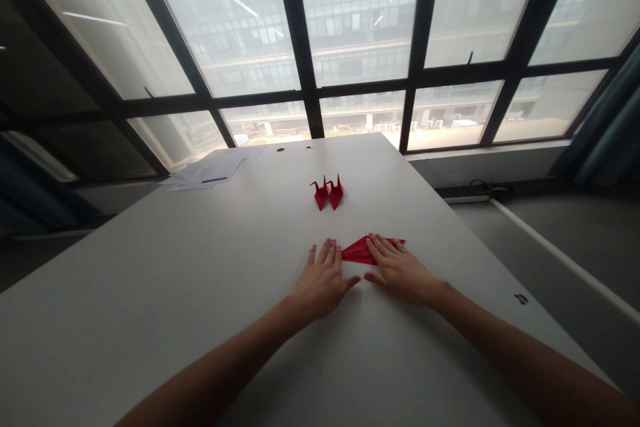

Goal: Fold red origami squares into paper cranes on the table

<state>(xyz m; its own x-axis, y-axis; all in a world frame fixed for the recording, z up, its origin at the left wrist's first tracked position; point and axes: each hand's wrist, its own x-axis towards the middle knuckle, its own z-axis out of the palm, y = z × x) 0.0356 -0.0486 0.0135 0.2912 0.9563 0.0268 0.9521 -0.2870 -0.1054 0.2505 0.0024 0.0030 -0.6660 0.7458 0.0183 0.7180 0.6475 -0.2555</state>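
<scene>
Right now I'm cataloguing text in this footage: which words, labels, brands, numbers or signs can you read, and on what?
No readable text in view.
White sheets on the table: too blurred to tell whether they carry print.
Small dark mark near the table's right edge: too small to read, if it is text.
Red folded paper under the right hand: no lettering seen.

Hazy backlight from the windows [360, 20], dim soft edges.

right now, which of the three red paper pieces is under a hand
The long, flat folded paper, partly covered by the right hand; the two origami cranes stand farther back, points raised, untouched.
</scene>
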